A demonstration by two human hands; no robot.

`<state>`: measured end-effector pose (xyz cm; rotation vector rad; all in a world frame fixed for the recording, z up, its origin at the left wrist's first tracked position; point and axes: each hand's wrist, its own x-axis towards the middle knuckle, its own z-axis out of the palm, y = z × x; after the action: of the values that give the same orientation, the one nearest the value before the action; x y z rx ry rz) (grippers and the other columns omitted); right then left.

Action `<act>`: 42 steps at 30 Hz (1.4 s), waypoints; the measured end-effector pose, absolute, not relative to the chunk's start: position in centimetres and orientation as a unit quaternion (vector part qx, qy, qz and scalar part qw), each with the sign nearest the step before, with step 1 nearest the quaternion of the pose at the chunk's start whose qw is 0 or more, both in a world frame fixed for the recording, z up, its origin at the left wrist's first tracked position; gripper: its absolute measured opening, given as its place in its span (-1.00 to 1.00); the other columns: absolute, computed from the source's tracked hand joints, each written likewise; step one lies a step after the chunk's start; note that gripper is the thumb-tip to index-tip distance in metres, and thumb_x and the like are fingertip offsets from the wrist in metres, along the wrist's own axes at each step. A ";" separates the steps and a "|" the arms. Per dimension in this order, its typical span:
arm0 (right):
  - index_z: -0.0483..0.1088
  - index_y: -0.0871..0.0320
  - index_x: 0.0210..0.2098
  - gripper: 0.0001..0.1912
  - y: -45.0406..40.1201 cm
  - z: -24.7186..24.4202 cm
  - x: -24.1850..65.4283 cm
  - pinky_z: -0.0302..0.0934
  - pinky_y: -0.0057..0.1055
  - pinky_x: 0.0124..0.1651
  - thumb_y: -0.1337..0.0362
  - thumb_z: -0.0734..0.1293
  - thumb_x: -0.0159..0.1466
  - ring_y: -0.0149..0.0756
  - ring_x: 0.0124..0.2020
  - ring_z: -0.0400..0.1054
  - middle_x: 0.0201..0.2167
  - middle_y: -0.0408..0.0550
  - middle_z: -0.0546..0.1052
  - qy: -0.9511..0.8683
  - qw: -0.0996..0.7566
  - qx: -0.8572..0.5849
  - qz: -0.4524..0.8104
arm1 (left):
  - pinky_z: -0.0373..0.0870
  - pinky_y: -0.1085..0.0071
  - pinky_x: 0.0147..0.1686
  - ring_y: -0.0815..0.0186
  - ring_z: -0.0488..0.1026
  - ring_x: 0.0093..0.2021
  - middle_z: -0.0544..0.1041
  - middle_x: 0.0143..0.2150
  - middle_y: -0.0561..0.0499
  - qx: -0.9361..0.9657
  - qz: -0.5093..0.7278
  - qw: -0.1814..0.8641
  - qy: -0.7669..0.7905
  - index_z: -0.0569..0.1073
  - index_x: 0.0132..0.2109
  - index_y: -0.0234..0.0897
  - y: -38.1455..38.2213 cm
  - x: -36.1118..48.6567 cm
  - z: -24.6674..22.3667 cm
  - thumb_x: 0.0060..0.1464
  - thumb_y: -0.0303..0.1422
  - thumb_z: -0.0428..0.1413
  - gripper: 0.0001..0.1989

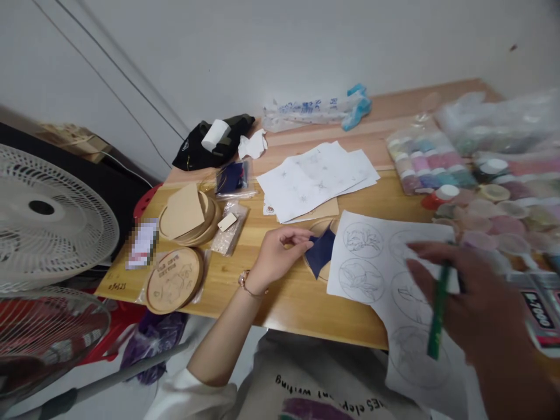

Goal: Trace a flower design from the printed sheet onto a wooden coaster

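Observation:
My left hand (280, 256) pinches the corner of a dark blue sheet (321, 254). The sheet lies over a round wooden disc (324, 272), whose rim shows around it. On the right, a white paper (387, 230) with several circled line drawings covers part of the blue sheet and hangs over the table's front edge. My right hand (476, 303), smeared by motion, is above this paper. A green pencil (438, 315) is held in it, pointing down, while the thumb and forefinger stretch toward the left.
Stacked round wooden discs (210, 224) and a disc with a drawing (175, 280) lie at the left. Behind are loose printed papers (319, 178) and a black bag (214, 143). Small jars of coloured material (437, 163) crowd the right. Fans (48, 210) stand beside the table.

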<state>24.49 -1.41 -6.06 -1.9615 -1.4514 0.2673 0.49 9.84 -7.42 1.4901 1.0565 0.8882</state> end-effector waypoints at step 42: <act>0.28 -0.03 -0.42 -0.56 -7.7 -10.3 30.0 0.15 -0.21 -0.45 -0.23 0.27 -0.09 -0.12 -0.48 0.37 -0.48 -0.06 0.47 -0.312 0.206 -0.914 0.155 | 0.36 0.46 -0.39 0.36 0.46 -0.48 0.55 -0.50 0.03 0.608 0.356 0.449 0.550 0.56 -0.40 -0.32 13.3 -0.4 -11.9 -0.10 -0.44 0.17 -0.92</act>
<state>30.00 -7.71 -10.34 -2.5479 -0.8698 0.4315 -0.44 13.32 -11.91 1.5034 1.3613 0.8806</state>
